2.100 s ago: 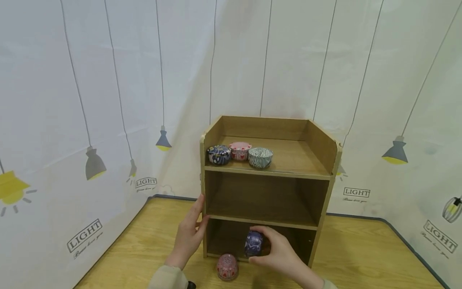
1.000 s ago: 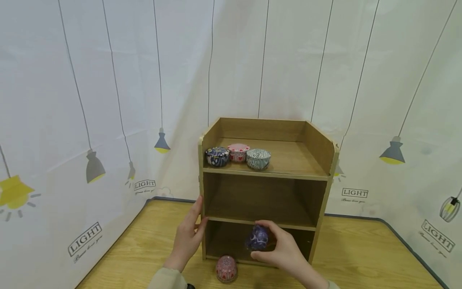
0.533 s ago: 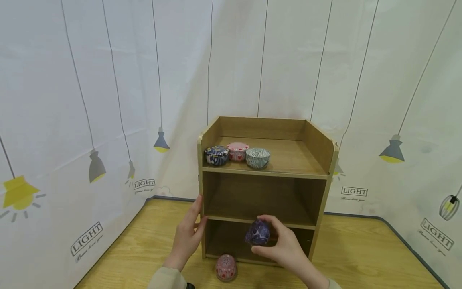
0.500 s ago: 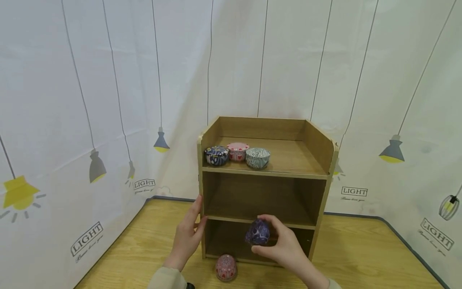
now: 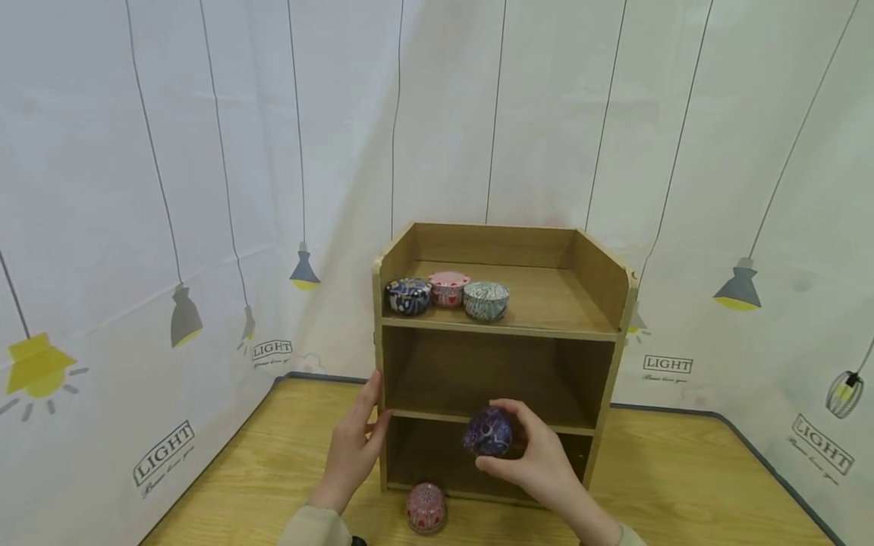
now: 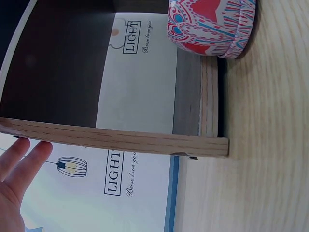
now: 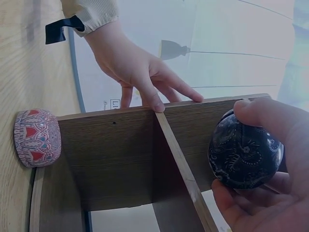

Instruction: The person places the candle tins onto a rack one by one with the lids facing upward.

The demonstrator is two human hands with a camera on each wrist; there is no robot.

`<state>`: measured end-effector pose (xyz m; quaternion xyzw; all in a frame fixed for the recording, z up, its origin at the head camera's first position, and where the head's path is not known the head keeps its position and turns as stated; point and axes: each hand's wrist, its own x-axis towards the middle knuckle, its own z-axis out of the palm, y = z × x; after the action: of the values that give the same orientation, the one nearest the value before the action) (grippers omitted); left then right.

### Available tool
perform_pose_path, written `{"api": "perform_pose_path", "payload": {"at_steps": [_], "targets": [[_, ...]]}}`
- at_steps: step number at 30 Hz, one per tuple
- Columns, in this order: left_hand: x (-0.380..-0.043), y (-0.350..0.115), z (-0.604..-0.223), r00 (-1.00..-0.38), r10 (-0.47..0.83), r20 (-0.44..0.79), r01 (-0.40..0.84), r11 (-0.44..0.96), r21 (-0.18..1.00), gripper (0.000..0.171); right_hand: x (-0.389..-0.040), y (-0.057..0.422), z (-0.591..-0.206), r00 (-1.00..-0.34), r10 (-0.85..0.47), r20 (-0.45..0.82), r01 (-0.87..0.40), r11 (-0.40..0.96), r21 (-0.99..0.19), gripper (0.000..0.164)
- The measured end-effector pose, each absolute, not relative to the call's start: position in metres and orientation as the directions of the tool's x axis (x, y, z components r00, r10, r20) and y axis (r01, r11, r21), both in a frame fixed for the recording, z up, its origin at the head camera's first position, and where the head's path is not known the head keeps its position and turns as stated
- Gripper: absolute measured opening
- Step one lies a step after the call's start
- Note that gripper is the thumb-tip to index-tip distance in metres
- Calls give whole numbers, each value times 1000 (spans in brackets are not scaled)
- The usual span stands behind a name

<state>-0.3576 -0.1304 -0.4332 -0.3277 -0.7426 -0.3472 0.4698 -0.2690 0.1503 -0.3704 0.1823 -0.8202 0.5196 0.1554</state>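
My right hand (image 5: 539,455) pinches a dark blue-purple patterned tin (image 5: 488,432) between thumb and fingers, tilted, in front of the lower part of a wooden shelf (image 5: 501,331). In the right wrist view that tin (image 7: 244,152) looks nearly black with a pale pattern. My left hand (image 5: 351,444) rests its fingers against the shelf's left side, thumb at the front edge by the middle board. A pink-red patterned tin (image 5: 426,508) sits on the table before the shelf's lower left corner. On the top level stand a navy floral tin (image 5: 408,296), a pink tin (image 5: 448,289) and a green-white leafy tin (image 5: 486,301).
The shelf has a raised back and sides around its top, with two compartments below. A wood-grain table (image 5: 683,470) lies under it. Behind and to both sides hangs a pale cloth (image 5: 546,114) printed with lamps. A black band (image 7: 65,29) shows at the left wrist.
My right hand has raised the dark blue-purple tin from near the shelf's bottom board to about the middle board's height, turning it on the way. The left hand stays against the shelf side.
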Motion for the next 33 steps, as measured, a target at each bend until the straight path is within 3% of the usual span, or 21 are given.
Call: {"api": "perform_pose_path", "payload": {"at_steps": [33], "targets": [[-358,-132,-435,-351,160,923,809,547,213,70,-268,155,-345,-872,-87,482,-483,315,-817,69]]}}
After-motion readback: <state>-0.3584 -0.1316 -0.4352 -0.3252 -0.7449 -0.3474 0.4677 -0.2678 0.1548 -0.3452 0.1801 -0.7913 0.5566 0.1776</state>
